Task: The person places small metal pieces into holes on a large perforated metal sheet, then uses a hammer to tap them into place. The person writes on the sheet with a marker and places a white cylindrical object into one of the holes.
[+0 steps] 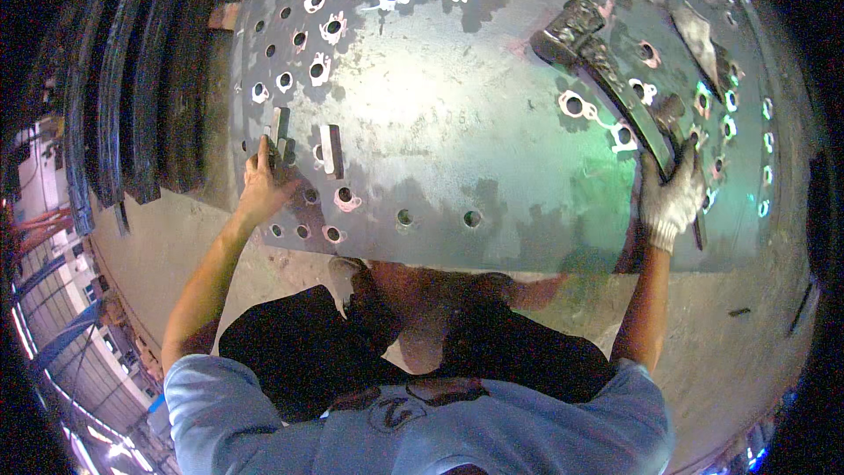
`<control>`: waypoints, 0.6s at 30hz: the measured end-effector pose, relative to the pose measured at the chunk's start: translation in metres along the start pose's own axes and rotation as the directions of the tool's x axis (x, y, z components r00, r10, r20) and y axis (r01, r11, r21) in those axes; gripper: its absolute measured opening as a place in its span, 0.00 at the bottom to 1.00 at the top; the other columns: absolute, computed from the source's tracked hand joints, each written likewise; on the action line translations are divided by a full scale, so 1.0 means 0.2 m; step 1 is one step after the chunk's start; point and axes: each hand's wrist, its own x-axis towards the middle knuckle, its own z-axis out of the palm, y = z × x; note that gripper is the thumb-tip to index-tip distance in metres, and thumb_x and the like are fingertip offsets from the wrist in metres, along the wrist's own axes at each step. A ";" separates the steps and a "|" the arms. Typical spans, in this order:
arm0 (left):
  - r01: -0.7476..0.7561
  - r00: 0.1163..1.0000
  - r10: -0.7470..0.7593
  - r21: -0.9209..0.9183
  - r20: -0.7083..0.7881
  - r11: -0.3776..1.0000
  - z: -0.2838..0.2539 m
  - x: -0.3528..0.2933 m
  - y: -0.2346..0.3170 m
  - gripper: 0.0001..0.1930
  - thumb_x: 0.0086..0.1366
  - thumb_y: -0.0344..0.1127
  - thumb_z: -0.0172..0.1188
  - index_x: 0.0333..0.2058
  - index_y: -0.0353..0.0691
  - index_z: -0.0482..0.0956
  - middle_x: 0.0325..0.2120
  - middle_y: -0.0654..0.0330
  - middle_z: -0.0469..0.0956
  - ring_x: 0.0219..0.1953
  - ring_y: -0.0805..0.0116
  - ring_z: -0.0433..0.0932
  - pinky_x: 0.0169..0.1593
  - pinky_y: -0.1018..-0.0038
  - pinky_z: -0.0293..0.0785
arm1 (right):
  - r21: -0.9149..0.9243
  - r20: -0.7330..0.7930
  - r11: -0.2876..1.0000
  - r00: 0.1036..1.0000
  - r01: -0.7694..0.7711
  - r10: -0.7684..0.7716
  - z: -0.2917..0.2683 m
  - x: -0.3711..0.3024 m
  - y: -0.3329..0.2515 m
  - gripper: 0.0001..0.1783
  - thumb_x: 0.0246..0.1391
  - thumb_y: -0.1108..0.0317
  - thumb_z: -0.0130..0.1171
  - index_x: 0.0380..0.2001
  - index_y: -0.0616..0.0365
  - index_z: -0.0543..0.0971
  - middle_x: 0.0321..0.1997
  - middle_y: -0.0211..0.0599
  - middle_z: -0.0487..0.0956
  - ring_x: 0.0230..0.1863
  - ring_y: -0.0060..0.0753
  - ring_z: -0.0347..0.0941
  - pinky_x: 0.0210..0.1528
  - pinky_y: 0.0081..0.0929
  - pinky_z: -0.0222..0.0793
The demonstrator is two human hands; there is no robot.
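A large grey steel plate (413, 158) with many round holes lies in front of me. My right hand (673, 198), in a whitish work glove, is closed around the handle of a heavy hammer (615, 88). Its dark, lumpy head points up and left over the plate. At the plate's left side, my bare left hand (266, 183) has its fingers and thumb about a short steel bar (280, 127), whose lower end they partly hide. A second short, bright-faced steel bar (331, 151) is on the plate just right of that hand.
Pale, smeared rings edge many holes. A crumpled greyish glove or cloth (696, 35) lies at the plate's far right. Long dark metal sections (132, 79) are stacked on the left. Concrete floor (703, 317) surrounds the plate, with a small dark scrap (739, 311) at right.
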 end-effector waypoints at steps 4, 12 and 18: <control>-0.192 0.981 0.185 0.166 0.054 0.967 -0.01 -0.06 -0.08 0.64 0.45 0.49 0.77 0.70 0.40 0.37 0.61 0.35 0.56 0.61 0.35 0.60 0.64 0.52 0.59 | 0.020 -0.014 0.999 0.999 0.031 -0.030 0.07 0.01 0.05 0.49 0.43 0.40 0.68 0.63 0.58 0.67 0.59 0.55 0.74 0.59 0.59 0.69 0.60 0.48 0.64; 0.341 0.937 -0.348 -0.313 0.035 0.886 0.04 -0.12 -0.10 0.51 0.53 0.38 0.71 0.68 0.34 0.47 0.45 0.41 0.76 0.46 0.51 0.79 0.48 0.63 0.75 | -0.034 -0.027 0.999 1.000 -0.002 0.002 0.04 0.02 -0.02 0.44 0.41 0.48 0.72 0.60 0.58 0.70 0.59 0.52 0.74 0.58 0.58 0.69 0.61 0.50 0.62; 0.281 0.930 -0.340 -0.323 -0.140 0.904 0.08 0.01 -0.38 0.31 0.57 0.32 0.64 0.59 0.34 0.68 0.38 0.52 0.82 0.38 0.59 0.83 0.42 0.67 0.77 | -0.040 0.004 0.998 0.999 -0.054 0.054 0.02 0.03 -0.06 0.42 0.45 0.49 0.70 0.59 0.63 0.71 0.58 0.55 0.74 0.59 0.59 0.68 0.61 0.48 0.62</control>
